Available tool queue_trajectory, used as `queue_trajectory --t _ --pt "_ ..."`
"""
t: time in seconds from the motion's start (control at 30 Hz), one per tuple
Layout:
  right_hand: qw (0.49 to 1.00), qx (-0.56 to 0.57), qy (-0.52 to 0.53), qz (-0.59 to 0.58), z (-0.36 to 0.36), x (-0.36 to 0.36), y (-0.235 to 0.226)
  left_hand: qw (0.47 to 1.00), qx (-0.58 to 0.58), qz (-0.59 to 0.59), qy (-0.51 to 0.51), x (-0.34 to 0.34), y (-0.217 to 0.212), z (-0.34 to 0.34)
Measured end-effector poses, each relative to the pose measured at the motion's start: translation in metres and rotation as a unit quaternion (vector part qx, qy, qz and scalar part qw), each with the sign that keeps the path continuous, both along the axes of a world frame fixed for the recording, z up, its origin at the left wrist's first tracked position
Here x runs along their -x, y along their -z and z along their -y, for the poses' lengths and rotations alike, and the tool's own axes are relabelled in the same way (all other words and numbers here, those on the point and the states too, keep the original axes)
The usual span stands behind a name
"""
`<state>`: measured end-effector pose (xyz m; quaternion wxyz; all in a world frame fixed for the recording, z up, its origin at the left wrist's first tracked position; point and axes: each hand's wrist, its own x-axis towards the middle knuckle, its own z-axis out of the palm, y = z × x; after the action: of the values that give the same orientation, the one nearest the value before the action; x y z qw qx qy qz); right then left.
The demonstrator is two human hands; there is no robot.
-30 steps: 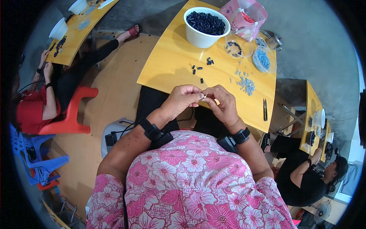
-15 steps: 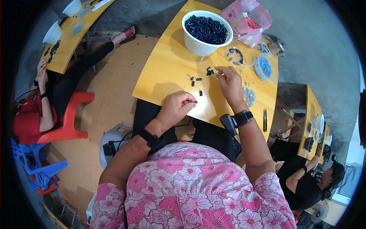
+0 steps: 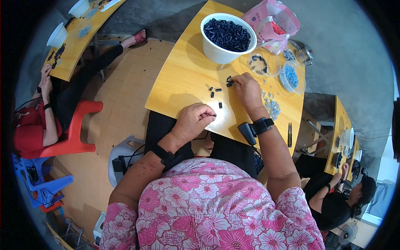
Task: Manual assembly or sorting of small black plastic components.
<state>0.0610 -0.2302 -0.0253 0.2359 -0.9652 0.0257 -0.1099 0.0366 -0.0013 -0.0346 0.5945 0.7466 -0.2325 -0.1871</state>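
Observation:
My left hand (image 3: 193, 121) is closed in a pinch over the table's near edge, with a small black plastic piece (image 3: 215, 116) between thumb and forefinger, mostly hidden by the fingertips. My right hand (image 3: 247, 89) has its thumb and fingers drawn together at a little cluster of black plastic pieces (image 3: 229, 83), pinching at one of them; the fingers partly cover it. Several more loose black pieces (image 3: 212, 94) lie on the wood between the hands. Beside my right wrist is a scatter of small clear-blue parts (image 3: 272, 109).
A white tub (image 3: 221, 57) full of black pieces stands at the far side. Near it are a pink bag (image 3: 266, 14), a clear dish (image 3: 271, 68), and a tub of blue parts (image 3: 290, 78). Black thread snips (image 3: 290, 134) lie at right. Two people work at other tables.
My right hand has moved slightly left and down onto the black cluster, its fingers closing there. The left hand keeps its pinch almost in place.

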Motion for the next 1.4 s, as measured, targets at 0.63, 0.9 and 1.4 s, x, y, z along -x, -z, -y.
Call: queue_trajectory --t 0.63,0.9,1.4 --pt "0.998 0.058 0.001 0.0 -0.005 0.007 -0.01 1.0 -0.009 0.016 0.0 -0.001 -0.002 0.0" --pt "0.996 0.074 0.007 -0.043 -0.004 0.001 -0.017 1.0 -0.002 0.019 0.002 0.0 0.001 -0.002" --pt "0.997 -0.049 0.042 -0.037 0.026 0.024 -0.017 1.0 0.009 0.0 0.005 -0.002 0.003 -0.001"
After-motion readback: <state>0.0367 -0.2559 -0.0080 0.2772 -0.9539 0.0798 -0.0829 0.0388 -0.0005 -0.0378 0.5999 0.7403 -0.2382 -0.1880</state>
